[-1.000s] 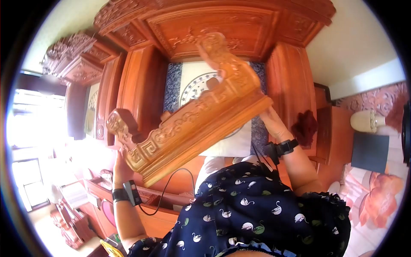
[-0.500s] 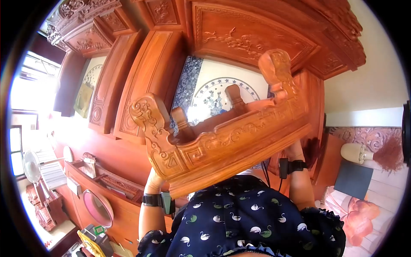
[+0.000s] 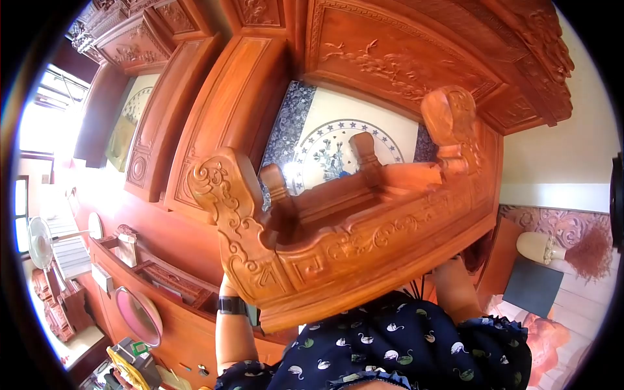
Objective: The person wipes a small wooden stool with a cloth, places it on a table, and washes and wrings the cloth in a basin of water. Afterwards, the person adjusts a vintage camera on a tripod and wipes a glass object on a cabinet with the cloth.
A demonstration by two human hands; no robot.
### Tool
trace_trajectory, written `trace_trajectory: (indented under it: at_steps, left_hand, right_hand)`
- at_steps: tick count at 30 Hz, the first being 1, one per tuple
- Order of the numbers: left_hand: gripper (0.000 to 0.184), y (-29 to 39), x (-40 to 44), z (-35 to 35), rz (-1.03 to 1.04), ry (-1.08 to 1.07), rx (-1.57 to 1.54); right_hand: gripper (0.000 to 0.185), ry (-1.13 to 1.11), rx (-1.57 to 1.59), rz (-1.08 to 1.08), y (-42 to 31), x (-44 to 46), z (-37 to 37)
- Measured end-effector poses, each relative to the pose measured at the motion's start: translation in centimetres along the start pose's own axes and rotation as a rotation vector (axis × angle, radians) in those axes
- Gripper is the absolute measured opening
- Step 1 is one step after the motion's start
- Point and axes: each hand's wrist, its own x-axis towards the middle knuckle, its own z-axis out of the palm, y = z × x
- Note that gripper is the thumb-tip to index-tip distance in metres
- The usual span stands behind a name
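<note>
A carved reddish-brown wooden stand (image 3: 364,260), with scrolled corner posts and a hollow middle, is held up in front of my chest. My left hand (image 3: 230,288) supports its near left end, fingers hidden behind the wood. Under the right end, my right hand (image 3: 450,268) carries the other side, its fingers also hidden. The stand tilts, its right side higher in view. Beyond it lies a recess backed by a pale panel (image 3: 328,107) with a blue floral medallion.
Large carved wooden cabinetry (image 3: 383,52) rises ahead and to the left. A round pink-framed mirror (image 3: 138,316) and a white fan (image 3: 40,242) are at left. On the right are a cream vase (image 3: 539,246) and a dark square mat (image 3: 533,287).
The stand has tipped, showing more of its hollow inside, and its right end has moved rightward. My right wrist is now mostly hidden beneath it. The view has shifted slightly.
</note>
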Motion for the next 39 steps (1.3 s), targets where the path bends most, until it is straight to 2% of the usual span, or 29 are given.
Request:
trace_trajectory:
  at_steps: [6,13,18,29,39]
  left_hand:
    - [0.060,-2.4,2.8,1.6,0.251,-0.148,0.105]
    - [0.063,-0.7,5.9,-0.4,0.444,-0.230,0.274]
    - [0.065,-1.4,5.4,-1.3,0.491,-0.246,0.323]
    - [0.071,-0.2,10.8,-0.7,0.596,-0.312,0.426]
    - [0.076,-1.1,9.6,1.0,0.712,-0.353,0.437]
  right_hand:
    - [0.052,0.038,-0.002,-0.051,0.5,3.6,2.1]
    - [0.053,0.060,-0.057,-0.178,-5.7,9.0,4.5]
    - [0.053,0.086,-0.078,-0.192,-6.0,9.9,4.6]
    - [0.055,0.130,-0.028,-0.155,-1.3,7.7,1.7]
    - [0.056,0.135,0.008,-0.128,0.7,6.1,0.6]
